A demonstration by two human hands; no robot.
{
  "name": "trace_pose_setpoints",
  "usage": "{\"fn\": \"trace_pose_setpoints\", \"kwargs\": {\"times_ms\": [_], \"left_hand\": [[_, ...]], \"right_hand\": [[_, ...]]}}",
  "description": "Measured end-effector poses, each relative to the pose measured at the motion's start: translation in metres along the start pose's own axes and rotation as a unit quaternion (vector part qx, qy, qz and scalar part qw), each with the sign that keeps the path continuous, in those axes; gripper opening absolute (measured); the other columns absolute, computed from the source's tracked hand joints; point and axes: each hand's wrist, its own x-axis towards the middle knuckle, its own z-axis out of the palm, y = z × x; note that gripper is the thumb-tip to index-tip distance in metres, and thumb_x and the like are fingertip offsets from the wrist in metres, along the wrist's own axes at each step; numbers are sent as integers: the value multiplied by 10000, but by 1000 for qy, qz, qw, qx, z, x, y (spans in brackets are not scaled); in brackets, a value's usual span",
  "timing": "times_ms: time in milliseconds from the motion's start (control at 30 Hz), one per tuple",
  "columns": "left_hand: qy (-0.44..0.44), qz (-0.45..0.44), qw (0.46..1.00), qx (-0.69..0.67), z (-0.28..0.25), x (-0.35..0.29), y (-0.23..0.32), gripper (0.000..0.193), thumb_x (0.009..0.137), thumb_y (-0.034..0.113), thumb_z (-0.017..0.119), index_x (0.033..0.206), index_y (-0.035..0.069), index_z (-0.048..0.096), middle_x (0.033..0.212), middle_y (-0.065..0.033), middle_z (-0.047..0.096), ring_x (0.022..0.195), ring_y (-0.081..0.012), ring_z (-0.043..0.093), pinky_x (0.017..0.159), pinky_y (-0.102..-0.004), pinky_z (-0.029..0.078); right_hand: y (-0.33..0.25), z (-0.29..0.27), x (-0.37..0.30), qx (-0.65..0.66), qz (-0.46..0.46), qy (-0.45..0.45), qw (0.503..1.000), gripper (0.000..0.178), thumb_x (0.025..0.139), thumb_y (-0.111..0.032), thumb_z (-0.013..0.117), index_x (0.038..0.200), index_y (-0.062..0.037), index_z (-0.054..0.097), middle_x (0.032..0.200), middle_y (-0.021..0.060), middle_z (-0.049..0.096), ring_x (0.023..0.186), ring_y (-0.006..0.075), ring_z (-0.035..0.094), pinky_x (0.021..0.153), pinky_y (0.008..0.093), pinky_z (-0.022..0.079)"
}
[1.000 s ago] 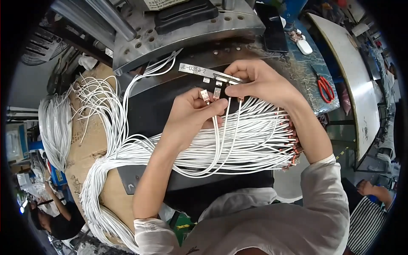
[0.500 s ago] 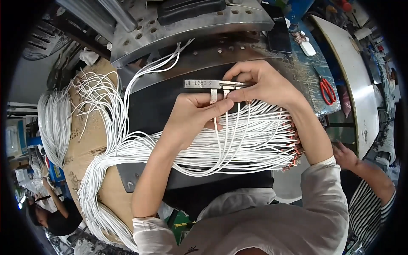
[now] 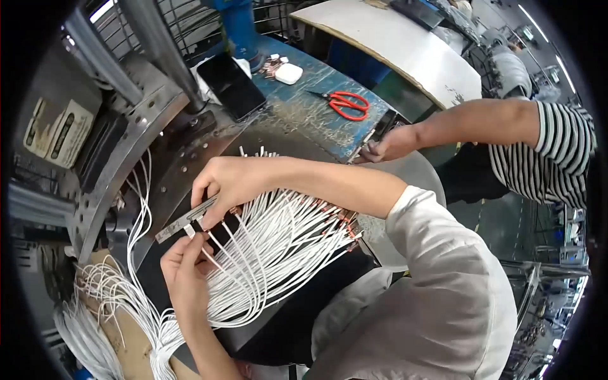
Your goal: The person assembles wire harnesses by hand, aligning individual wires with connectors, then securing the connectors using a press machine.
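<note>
Right hand (image 3: 228, 182) closed, thumb and fingers pinching the right end of a slim metal bar (image 3: 182, 223), which serves as the reference for all positions below. Left hand (image 3: 187, 271) closed, thumb against fingers, gripping a small connector (image 3: 190, 230) just below the bar's middle; whether the connector is seated in the bar cannot be told. The bar is held aslant, its right end higher, above a black surface (image 3: 155, 269). Further white cables (image 3: 278, 244) hang from beside the right thumb and run into a thick bundle to the right of and below the bar, ending in copper-coloured tips (image 3: 345, 223) well to its right. To the bar's upper left stands a steel plate (image 3: 140, 120) with drilled holes. Above and to the right of the bar, a blue tabletop (image 3: 316, 69) carries red-handled scissors (image 3: 350, 106) and a rounded white case (image 3: 289, 74); a black phone (image 3: 233, 87) lies nearer the bar. A co-worker's forearm (image 3: 472, 130), in a striped sleeve (image 3: 563, 120), extends from far right of the bar toward the tabletop's edge.
</note>
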Motion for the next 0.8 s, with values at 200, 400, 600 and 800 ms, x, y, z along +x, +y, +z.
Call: {"fn": "trace_pose_setpoints", "kwargs": {"times_ms": [200,400,600,800], "left_hand": [[25,20,972,234,-19,3,22,278,979,214,626,887,-39,696,652,-23,611,561,-52,524,488,-203,390],[158,416,718,535,-10,48,33,199,908,158,661,984,-22,692,856,-151,665,774,-308,622,718,-408,489],[245,365,587,680,-38,94,5,315,893,138,636,1190,35,620,1023,-214,642,932,-368,618,853,-467,479],[194,444,535,692,-52,144,-3,319,992,153,529,1270,-1,557,1001,-287,650,867,-463,615,741,-497,485]], "right_hand": [[-9,-5,17,-98,-20,-33,994,373,745,-195,830,999,54,718,762,102,722,580,175,619,545,318,496],[9,-40,49,-457,-228,57,858,297,800,-180,708,1021,17,715,1024,211,670,1019,350,635,884,409,499],[2,-38,171,-442,-333,170,815,297,968,-96,476,1219,-13,613,1168,178,662,1111,316,609,984,367,484],[61,-80,276,-776,-303,369,413,456,955,-293,468,1359,-99,554,1449,65,515,1335,234,464,1126,394,361]]}}
